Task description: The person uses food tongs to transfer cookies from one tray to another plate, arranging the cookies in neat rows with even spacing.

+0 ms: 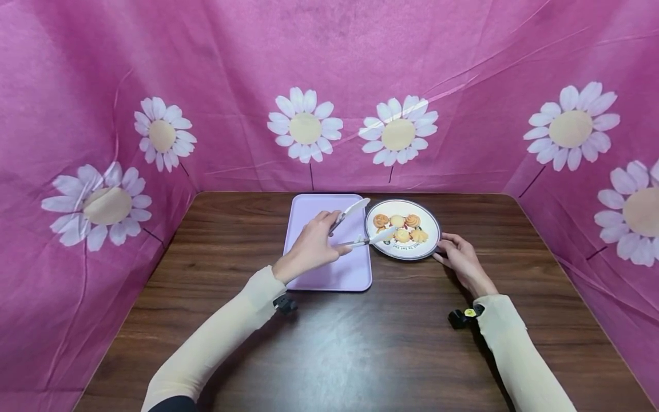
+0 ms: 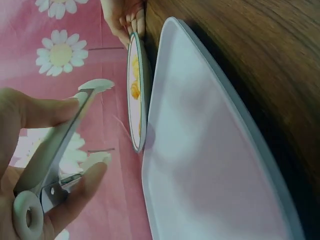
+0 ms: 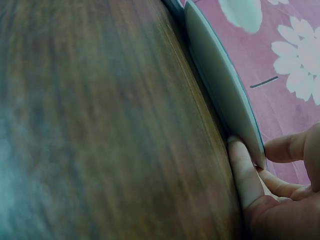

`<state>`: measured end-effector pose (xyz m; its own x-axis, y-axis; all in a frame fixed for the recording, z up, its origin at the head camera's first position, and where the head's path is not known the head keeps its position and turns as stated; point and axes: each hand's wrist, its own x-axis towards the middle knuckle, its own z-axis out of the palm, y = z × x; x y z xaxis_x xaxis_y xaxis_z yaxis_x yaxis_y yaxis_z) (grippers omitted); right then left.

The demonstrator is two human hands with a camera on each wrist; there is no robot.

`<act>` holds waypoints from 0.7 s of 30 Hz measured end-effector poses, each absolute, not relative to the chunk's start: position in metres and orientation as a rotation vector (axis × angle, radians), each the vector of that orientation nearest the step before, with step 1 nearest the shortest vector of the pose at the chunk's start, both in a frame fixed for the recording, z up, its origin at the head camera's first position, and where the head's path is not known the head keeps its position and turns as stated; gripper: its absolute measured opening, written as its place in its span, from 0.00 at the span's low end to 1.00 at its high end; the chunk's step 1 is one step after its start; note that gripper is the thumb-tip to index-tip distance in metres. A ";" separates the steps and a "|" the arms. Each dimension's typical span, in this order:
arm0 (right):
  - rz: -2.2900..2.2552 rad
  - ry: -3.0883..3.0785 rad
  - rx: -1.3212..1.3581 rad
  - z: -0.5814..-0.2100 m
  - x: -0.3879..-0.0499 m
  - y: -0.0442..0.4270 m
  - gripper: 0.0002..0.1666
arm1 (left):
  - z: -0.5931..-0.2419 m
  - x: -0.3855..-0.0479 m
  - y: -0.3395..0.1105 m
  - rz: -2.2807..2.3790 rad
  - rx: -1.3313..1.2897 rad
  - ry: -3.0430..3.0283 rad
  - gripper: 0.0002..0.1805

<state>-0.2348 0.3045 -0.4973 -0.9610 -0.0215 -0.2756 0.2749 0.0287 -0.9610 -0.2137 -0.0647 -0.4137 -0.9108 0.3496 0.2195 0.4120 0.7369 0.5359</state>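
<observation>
My left hand (image 1: 311, 245) holds a pair of food tongs (image 1: 356, 207) with white tips and metal arms. The tongs' arms are spread apart, with nothing between the tips. One tip hangs over the plate's left side in the head view; how far above the cookies it is, I cannot tell. On the round white plate (image 1: 407, 206), dark-rimmed, lie several golden cookies (image 1: 413, 221). My right hand (image 1: 463, 264) pinches the plate's right edge, thumb above and fingers beneath, as the right wrist view shows. Under the left hand lies a lilac rectangular tray (image 1: 334, 277), left of the plate.
A dark wooden table (image 1: 329, 349) bears the tray and plate near its far edge. Pink cloth (image 1: 360, 46) printed with white daisies hangs behind and along both sides. A small black camera (image 1: 285, 304) sits at the left wrist, another (image 1: 458, 319) at the right.
</observation>
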 end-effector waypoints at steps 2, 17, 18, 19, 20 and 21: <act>-2.041 2.083 0.255 -0.497 -0.236 0.304 0.35 | -0.416 -0.215 -0.071 -0.943 -0.591 -2.792 0.44; -1.992 2.104 0.284 -0.495 -0.236 0.306 0.37 | -0.436 -0.227 -0.131 -1.020 -0.204 -2.667 0.46; -1.993 2.104 0.280 -0.495 -0.236 0.305 0.37 | -0.438 -0.227 -0.137 -1.015 -0.175 -2.665 0.44; -1.993 2.106 0.273 -0.495 -0.236 0.305 0.36 | -0.439 -0.228 -0.142 -1.015 -0.147 -2.665 0.42; -1.992 2.112 0.264 -0.495 -0.237 0.305 0.36 | -0.440 -0.228 -0.147 -1.008 -0.119 -2.668 0.41; -1.989 2.117 0.259 -0.495 -0.237 0.305 0.36 | -0.441 -0.228 -0.152 -1.004 -0.089 -2.671 0.40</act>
